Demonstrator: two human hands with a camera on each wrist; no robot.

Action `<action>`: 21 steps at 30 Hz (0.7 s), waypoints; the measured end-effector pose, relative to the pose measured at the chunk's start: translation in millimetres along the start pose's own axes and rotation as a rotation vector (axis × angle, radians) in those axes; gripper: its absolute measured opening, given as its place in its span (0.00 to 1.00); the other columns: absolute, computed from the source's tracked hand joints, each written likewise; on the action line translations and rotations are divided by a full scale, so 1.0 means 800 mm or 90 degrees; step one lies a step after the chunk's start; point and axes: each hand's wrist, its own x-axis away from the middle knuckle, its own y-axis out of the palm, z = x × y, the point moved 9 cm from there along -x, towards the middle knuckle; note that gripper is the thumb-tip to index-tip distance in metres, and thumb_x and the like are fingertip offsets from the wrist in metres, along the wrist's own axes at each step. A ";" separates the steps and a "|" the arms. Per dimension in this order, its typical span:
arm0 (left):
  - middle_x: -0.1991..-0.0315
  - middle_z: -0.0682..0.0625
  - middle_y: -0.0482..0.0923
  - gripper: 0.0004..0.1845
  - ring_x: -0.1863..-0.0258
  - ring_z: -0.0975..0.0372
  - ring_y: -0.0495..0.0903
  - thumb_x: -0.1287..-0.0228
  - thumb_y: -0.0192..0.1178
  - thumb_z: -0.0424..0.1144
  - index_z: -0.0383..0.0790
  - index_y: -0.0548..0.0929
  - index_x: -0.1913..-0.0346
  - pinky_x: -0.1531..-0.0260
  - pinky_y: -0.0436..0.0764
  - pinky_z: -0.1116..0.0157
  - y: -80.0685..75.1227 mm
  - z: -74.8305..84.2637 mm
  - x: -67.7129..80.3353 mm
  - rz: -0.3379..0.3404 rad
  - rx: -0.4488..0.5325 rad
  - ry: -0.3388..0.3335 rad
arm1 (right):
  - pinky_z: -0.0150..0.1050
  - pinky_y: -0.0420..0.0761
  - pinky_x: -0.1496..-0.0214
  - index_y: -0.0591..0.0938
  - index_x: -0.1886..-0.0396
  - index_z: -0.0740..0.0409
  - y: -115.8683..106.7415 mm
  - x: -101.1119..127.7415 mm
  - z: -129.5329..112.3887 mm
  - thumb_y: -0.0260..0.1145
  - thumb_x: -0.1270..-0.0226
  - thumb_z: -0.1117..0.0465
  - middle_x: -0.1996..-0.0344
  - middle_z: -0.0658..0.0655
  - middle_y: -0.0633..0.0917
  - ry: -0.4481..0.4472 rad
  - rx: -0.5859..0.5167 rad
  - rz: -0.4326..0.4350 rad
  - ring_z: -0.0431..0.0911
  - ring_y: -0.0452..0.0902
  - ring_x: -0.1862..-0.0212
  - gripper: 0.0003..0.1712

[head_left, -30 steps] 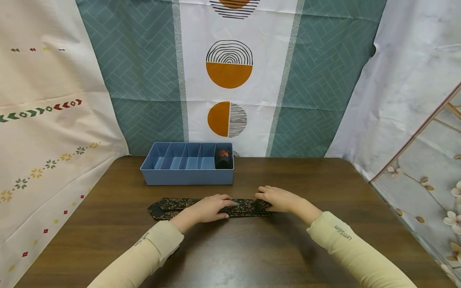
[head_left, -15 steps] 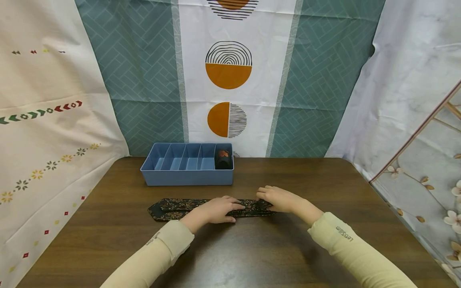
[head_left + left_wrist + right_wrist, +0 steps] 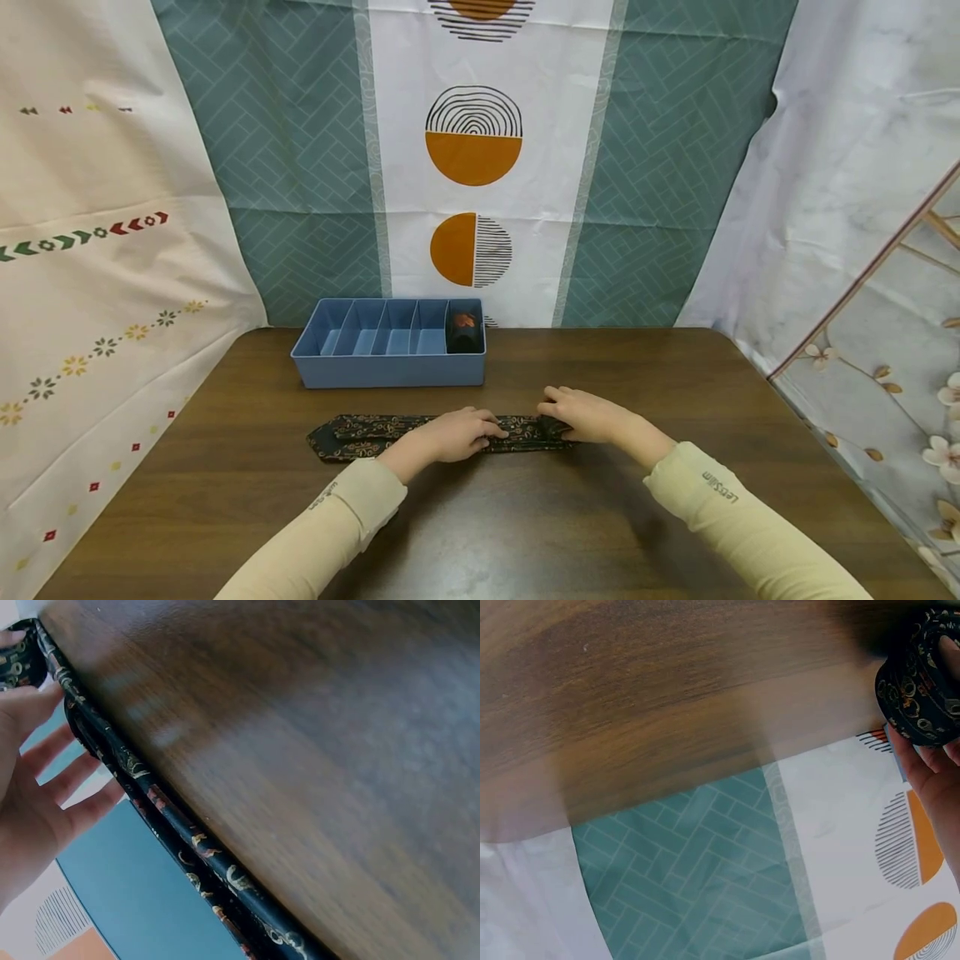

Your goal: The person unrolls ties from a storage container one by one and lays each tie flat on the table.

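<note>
Left of centre on my head feed, I see a blue divided box (image 3: pixel 390 372); below it a dark patterned tie (image 3: pixel 367 428) lies along the brown table (image 3: pixel 495 525), pointed end leftmost. Mid-frame, the left hand (image 3: pixel 450 436) touches the tie, fingers fairly straight. Above, a dark bundle (image 3: pixel 464 335) sits in the box's rightmost compartment. Right of centre, I see the right hand (image 3: pixel 588 416) gripping the tie's rolled end.

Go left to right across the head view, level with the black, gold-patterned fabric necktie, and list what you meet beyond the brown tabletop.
Cream cloth with printed motifs → pointed end of the necktie → left hand → right hand → pale yellow right sleeve → white blossom-printed cloth.
</note>
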 end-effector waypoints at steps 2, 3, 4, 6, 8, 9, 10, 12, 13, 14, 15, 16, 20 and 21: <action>0.43 0.51 0.74 0.18 0.43 0.56 0.73 0.33 0.57 0.36 0.51 0.78 0.41 0.47 0.77 0.58 0.001 -0.001 -0.001 -0.003 0.000 -0.001 | 0.41 0.80 0.56 0.79 0.53 0.58 0.002 0.000 0.002 0.75 0.50 0.63 0.57 0.57 0.76 0.006 -0.001 -0.002 0.51 0.77 0.57 0.23; 0.43 0.51 0.73 0.19 0.43 0.56 0.73 0.35 0.58 0.37 0.51 0.78 0.41 0.47 0.77 0.58 0.001 -0.001 -0.001 -0.004 0.001 -0.002 | 0.42 0.81 0.54 0.78 0.53 0.58 0.003 0.000 0.003 0.75 0.50 0.63 0.57 0.57 0.76 0.010 -0.001 -0.004 0.51 0.77 0.56 0.23; 0.42 0.50 0.73 0.20 0.42 0.55 0.72 0.36 0.60 0.37 0.52 0.78 0.41 0.46 0.76 0.57 0.002 -0.002 -0.002 -0.005 0.001 -0.003 | 0.44 0.80 0.52 0.78 0.54 0.59 0.004 0.000 0.003 0.75 0.50 0.64 0.56 0.58 0.77 0.014 -0.006 -0.006 0.52 0.78 0.55 0.22; 0.42 0.50 0.73 0.21 0.41 0.55 0.72 0.38 0.62 0.37 0.52 0.77 0.41 0.46 0.76 0.56 0.002 -0.003 -0.003 -0.003 0.000 -0.003 | 0.47 0.78 0.46 0.77 0.53 0.60 0.005 0.000 0.005 0.74 0.49 0.65 0.54 0.59 0.79 0.022 -0.018 -0.012 0.55 0.78 0.51 0.23; 0.42 0.50 0.73 0.22 0.42 0.55 0.73 0.39 0.63 0.37 0.52 0.77 0.41 0.46 0.76 0.56 0.002 -0.003 -0.003 0.001 -0.002 -0.002 | 0.50 0.76 0.42 0.75 0.54 0.61 0.008 0.001 0.005 0.74 0.49 0.66 0.53 0.59 0.79 0.027 -0.032 -0.019 0.55 0.78 0.49 0.23; 0.42 0.50 0.74 0.22 0.42 0.55 0.73 0.40 0.63 0.37 0.52 0.77 0.41 0.46 0.76 0.56 0.002 -0.003 -0.003 0.003 -0.003 -0.002 | 0.51 0.74 0.40 0.74 0.54 0.61 0.009 0.001 0.006 0.74 0.49 0.66 0.53 0.59 0.80 0.029 -0.036 -0.022 0.55 0.77 0.47 0.24; 0.43 0.50 0.74 0.23 0.43 0.55 0.73 0.40 0.64 0.37 0.52 0.77 0.41 0.46 0.76 0.56 0.002 -0.003 -0.003 0.004 -0.005 -0.003 | 0.51 0.74 0.39 0.73 0.54 0.61 0.009 0.001 0.006 0.74 0.49 0.66 0.53 0.59 0.80 0.030 -0.041 -0.024 0.55 0.77 0.47 0.24; 0.44 0.50 0.74 0.23 0.43 0.55 0.73 0.40 0.64 0.37 0.52 0.77 0.41 0.46 0.76 0.56 0.002 -0.003 -0.003 0.007 -0.006 -0.004 | 0.52 0.73 0.39 0.73 0.53 0.61 0.010 0.002 0.006 0.73 0.49 0.66 0.52 0.60 0.80 0.033 -0.045 -0.029 0.55 0.77 0.46 0.24; 0.44 0.50 0.74 0.23 0.44 0.55 0.73 0.41 0.64 0.37 0.52 0.77 0.41 0.46 0.76 0.56 0.002 -0.003 -0.002 0.007 -0.006 -0.004 | 0.52 0.73 0.39 0.73 0.52 0.62 0.011 0.002 0.007 0.73 0.48 0.66 0.51 0.60 0.80 0.037 -0.046 -0.032 0.56 0.77 0.46 0.25; 0.43 0.50 0.74 0.23 0.43 0.55 0.73 0.40 0.64 0.37 0.52 0.77 0.41 0.46 0.76 0.56 0.002 -0.003 -0.002 0.007 -0.007 -0.004 | 0.52 0.73 0.39 0.73 0.50 0.62 0.012 0.003 0.009 0.73 0.48 0.65 0.49 0.62 0.79 0.043 -0.046 -0.037 0.57 0.76 0.44 0.26; 0.43 0.50 0.74 0.23 0.43 0.55 0.73 0.40 0.64 0.37 0.52 0.77 0.41 0.46 0.76 0.56 0.002 -0.002 -0.002 0.006 -0.009 -0.003 | 0.52 0.74 0.40 0.73 0.49 0.63 0.012 0.003 0.009 0.73 0.48 0.65 0.48 0.63 0.79 0.045 -0.043 -0.039 0.59 0.75 0.44 0.27; 0.43 0.50 0.74 0.23 0.44 0.55 0.73 0.40 0.64 0.37 0.52 0.77 0.41 0.47 0.76 0.57 0.002 -0.002 -0.002 0.005 -0.011 -0.002 | 0.52 0.75 0.41 0.73 0.48 0.63 0.011 0.004 0.010 0.73 0.48 0.65 0.47 0.64 0.78 0.046 -0.038 -0.040 0.60 0.75 0.44 0.27; 0.45 0.51 0.74 0.22 0.47 0.56 0.74 0.40 0.63 0.37 0.51 0.77 0.42 0.50 0.78 0.60 0.001 0.003 -0.002 -0.003 -0.027 0.008 | 0.50 0.78 0.45 0.75 0.48 0.63 0.011 0.006 0.012 0.74 0.49 0.65 0.48 0.64 0.78 0.046 -0.025 -0.039 0.61 0.76 0.46 0.28; 0.46 0.51 0.74 0.21 0.49 0.57 0.74 0.40 0.63 0.37 0.51 0.78 0.42 0.51 0.78 0.61 0.000 0.004 -0.002 -0.005 -0.032 0.011 | 0.49 0.79 0.47 0.76 0.49 0.63 0.010 0.007 0.012 0.74 0.50 0.65 0.49 0.64 0.78 0.042 -0.021 -0.036 0.60 0.77 0.48 0.27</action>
